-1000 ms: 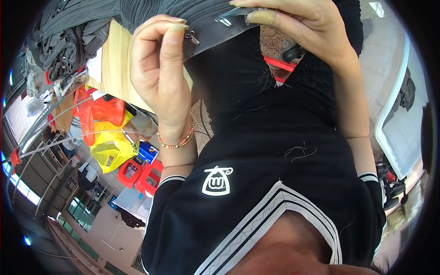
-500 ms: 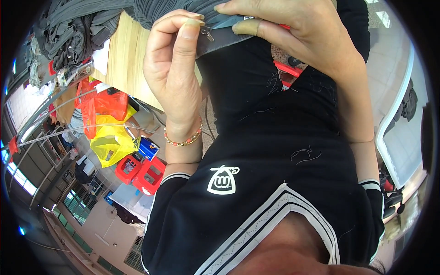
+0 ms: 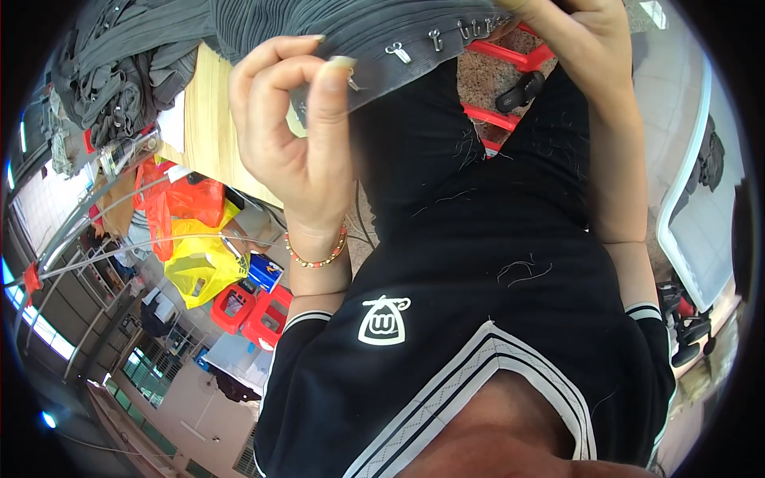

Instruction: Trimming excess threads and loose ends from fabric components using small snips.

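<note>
A dark grey pleated garment (image 3: 263, 20) spreads from the table toward my lap. Along its sheer dark band (image 3: 381, 76), several small metal hooks (image 3: 398, 52) sit in a row. My left hand (image 3: 295, 119) pinches the left part of the band between thumb and fingertips, with another small metal piece showing at the thumb tip. At the upper right, my right hand (image 3: 586, 40) is closed at the far end of the band; the top of the frame cuts off part of it, and its fingertips are partly hidden.
A wooden table (image 3: 215, 119) stands at my left with a heap of grey garments (image 3: 119, 80). Below hang red and yellow plastic bags (image 3: 199, 267), near red stools (image 3: 267, 315). A white-rimmed bin (image 3: 689, 239) is on my right, and a red frame (image 3: 494, 119) shows between my legs.
My right hand has moved up and right, uncovering the row of hooks along the band. The left hand has shifted slightly left and down, and the band now stretches between both hands.
</note>
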Tool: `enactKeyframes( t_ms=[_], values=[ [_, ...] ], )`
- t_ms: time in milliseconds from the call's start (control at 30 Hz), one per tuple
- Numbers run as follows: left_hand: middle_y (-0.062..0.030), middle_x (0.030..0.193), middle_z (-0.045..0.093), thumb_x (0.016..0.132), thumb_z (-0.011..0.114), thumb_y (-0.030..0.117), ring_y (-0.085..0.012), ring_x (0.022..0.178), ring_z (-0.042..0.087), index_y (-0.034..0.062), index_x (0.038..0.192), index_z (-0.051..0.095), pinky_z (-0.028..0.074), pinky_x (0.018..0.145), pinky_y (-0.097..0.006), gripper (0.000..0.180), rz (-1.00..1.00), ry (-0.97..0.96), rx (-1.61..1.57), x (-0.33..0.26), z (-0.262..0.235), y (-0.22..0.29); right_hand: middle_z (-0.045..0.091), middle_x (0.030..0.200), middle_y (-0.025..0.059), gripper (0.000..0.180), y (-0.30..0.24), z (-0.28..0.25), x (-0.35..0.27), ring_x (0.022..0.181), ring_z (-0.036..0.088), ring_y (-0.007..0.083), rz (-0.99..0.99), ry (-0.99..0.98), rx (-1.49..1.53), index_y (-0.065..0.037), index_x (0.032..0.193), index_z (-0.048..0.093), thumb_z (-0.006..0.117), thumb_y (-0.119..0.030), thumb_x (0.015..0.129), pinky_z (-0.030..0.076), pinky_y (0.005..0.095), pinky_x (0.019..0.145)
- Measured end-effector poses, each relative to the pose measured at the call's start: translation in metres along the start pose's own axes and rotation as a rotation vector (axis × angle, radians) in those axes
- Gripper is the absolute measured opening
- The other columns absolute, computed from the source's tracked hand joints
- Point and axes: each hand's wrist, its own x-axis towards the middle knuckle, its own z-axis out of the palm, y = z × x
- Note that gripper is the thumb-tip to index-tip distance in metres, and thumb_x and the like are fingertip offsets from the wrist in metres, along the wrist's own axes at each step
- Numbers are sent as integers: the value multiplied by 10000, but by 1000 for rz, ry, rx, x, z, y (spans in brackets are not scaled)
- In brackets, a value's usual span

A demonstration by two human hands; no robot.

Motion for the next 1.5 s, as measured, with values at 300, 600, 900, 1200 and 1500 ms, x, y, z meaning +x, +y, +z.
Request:
enactKeyframes(
  t_ms=[300,600,900,1200,1500],
  values=[
    [-37,1094,630,731,876,164,-223,1009,559,117,984,764,424,865,-335,280,249,-165,520,14,14,11,646,914,6,323,25,-9,-28,814,568,76,159,7,86,14,1189,717,760,-38,874,460,218,724],
    [18,1081,654,764,842,218,-220,1028,571,205,949,788,376,897,-375,194,394,-239,794,26,17,22,660,919,36,319,29,-9,-36,804,600,96,150,-23,106,24,1180,710,756,-32,869,475,237,715],
    [46,1038,665,775,792,122,-189,992,592,132,890,707,370,875,-355,144,552,-283,694,29,21,11,656,926,57,342,34,-3,-45,814,610,134,89,-146,140,-1,1189,715,776,-37,855,487,257,709],
    [-44,973,688,863,737,56,-222,895,628,69,916,671,414,805,-333,86,316,-290,299,28,25,8,637,931,66,371,36,1,-40,817,621,152,-49,-158,122,-35,1235,704,771,-59,871,491,258,708],
    [-51,964,689,891,718,53,-209,896,630,56,938,656,415,801,-321,79,288,-256,230,27,29,8,616,901,56,352,35,8,-32,799,621,160,-133,-168,79,-47,1220,712,766,-81,873,490,259,700]
  ],
)
